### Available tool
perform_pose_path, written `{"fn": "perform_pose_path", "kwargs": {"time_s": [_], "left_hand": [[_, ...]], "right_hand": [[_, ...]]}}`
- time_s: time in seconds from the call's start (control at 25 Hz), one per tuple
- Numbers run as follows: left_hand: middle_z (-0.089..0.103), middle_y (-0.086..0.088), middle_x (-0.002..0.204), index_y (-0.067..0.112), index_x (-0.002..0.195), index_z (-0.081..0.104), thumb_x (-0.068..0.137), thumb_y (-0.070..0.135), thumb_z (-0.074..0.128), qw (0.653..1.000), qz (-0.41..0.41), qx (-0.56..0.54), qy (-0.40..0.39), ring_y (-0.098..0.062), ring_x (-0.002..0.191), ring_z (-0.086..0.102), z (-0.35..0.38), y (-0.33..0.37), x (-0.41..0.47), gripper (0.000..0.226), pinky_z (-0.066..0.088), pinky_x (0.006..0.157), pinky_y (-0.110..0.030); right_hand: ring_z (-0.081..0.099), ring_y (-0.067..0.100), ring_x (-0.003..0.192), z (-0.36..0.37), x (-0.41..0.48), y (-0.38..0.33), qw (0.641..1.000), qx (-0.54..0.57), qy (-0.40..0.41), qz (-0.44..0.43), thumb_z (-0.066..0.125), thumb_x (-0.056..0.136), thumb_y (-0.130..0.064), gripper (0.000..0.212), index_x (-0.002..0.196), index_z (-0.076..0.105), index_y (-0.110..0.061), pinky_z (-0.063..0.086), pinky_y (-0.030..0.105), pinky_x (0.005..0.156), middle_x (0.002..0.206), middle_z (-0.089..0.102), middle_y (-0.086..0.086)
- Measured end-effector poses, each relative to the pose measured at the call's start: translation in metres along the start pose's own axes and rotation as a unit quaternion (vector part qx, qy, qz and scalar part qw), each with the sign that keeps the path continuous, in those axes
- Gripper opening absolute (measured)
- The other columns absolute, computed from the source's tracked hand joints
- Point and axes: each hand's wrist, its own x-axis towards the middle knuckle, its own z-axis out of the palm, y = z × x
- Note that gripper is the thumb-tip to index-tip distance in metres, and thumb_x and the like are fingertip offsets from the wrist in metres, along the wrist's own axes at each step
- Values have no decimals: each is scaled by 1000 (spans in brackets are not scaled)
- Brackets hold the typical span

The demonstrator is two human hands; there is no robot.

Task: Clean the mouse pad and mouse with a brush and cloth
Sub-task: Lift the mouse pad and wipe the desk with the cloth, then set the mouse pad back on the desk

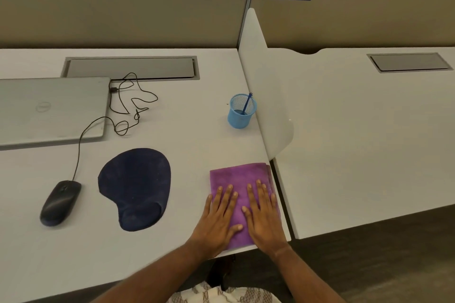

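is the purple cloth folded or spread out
Folded. The cloth lies as a neat rectangle with stacked layers showing along its right side; the left hand and right hand rest flat on it.

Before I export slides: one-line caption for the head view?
Left hand and right hand rest flat on the cloth; pad and mouse lie to its left, brush stands in the cup.

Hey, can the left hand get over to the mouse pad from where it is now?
Probably yes. The left hand lies flat on the purple cloth, and only bare desk separates it from the mouse pad.
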Motion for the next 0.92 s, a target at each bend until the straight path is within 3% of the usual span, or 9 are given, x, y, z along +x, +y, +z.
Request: {"fn": "perform_pose_path", "kwargs": {"time_s": [0.24,0.32,0.4,0.48,0.6,0.72,0.8,0.92], "left_hand": [[-25,8,161,26,155,-15,99,67,18,997,1,-69,-38,-12,146,-27,-20,-2,-2,77,-13,121,-39],[10,9,164,28,156,17,99,62,25,985,-37,-167,-20,-9,150,5,-44,-9,-9,66,10,123,-31],[52,15,139,34,137,52,99,55,39,962,-96,-239,86,1,126,45,-70,-28,-26,46,39,109,-25],[63,23,112,35,116,66,97,44,54,934,-177,-247,189,4,101,57,-96,-59,-46,24,50,88,-17],[65,23,92,30,102,69,94,23,62,855,-323,-283,291,4,82,61,-135,-121,-77,13,44,69,-9],[70,4,97,21,103,65,89,13,64,804,-427,-291,294,-7,76,65,-156,-180,-98,16,45,60,-16],[66,-6,114,14,117,62,87,13,69,800,-458,-294,253,-19,88,66,-157,-207,-104,30,51,72,-24],[53,-14,134,9,139,48,88,21,70,823,-463,-279,174,-30,113,61,-152,-225,-101,57,51,92,-38]], "right_hand": [[-4,18,151,1,2,-2,1000,2,18,12,24,101,-51,67,156,3,-19,9,50,121,164,-1,2],[15,18,149,-5,4,-9,997,33,71,15,35,100,-49,63,154,23,-20,17,50,120,161,22,2],[42,14,134,-17,11,-29,989,80,123,15,49,97,-46,51,142,47,-22,38,43,110,143,49,-2],[56,6,106,-29,27,-66,981,136,135,25,54,95,-46,36,124,60,-26,54,30,89,118,62,-9],[60,3,85,-30,65,-127,973,208,86,49,62,90,-47,27,111,64,-29,54,23,76,99,64,-16],[63,7,87,-20,102,-175,972,221,1,74,65,86,-50,34,114,62,-31,52,23,76,100,62,-15],[64,11,95,-15,119,-201,973,212,-29,88,65,85,-53,44,121,60,-27,51,23,79,109,64,-9],[63,18,107,-4,133,-228,976,180,-43,115,64,84,-57,58,130,55,-22,53,29,85,123,61,-3]]}}
